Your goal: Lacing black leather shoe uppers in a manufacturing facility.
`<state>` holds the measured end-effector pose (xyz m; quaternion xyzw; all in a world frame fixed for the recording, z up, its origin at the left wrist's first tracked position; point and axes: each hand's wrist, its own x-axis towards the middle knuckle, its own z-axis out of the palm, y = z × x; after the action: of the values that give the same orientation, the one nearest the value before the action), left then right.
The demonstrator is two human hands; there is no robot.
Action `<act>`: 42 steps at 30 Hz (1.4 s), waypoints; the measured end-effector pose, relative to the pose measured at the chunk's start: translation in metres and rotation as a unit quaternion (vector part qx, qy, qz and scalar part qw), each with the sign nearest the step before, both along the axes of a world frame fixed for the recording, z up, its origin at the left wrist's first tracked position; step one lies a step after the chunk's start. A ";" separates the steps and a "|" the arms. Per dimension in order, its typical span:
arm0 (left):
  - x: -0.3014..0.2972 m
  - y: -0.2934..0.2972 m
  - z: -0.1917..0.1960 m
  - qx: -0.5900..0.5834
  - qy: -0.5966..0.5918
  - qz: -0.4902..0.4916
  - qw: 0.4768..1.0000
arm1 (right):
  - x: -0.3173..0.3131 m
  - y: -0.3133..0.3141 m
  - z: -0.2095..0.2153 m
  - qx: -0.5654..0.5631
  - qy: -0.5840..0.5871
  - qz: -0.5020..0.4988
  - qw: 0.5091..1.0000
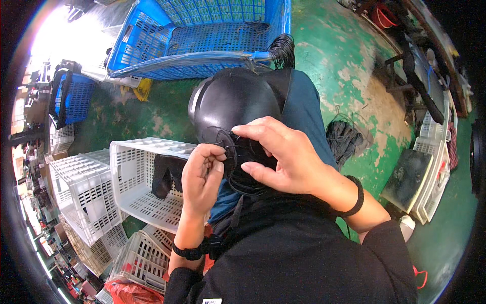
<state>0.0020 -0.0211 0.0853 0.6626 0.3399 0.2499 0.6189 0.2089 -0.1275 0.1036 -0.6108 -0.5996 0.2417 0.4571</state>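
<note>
In my lap rests a large, rounded, glossy black thing whose kind I cannot make out. A thin black piece with a curved edge lies against its near side. My left hand is closed in a pinch at this edge; what the fingertips hold is too small to name, perhaps a thread. Over the other side reaches my right hand, thumb and index finger spread well apart, with nothing visible between them. Its index fingertip is close to the black piece. Its other fingers are mostly hidden.
Ahead stands a big blue perforated crate with a bundle of black cords hanging over its corner. White crates crowd the left; another white crate holds black material. More black cords lie on the green floor at right.
</note>
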 end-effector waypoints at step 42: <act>-0.037 0.003 0.032 0.327 0.393 -0.024 0.859 | 0.022 -0.039 -0.039 -0.142 0.068 -0.065 0.985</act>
<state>-0.0347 -0.0178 0.1172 0.8778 0.4378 0.0504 0.1879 0.2310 -0.1667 0.0645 -0.6892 -0.4860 0.3354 0.4198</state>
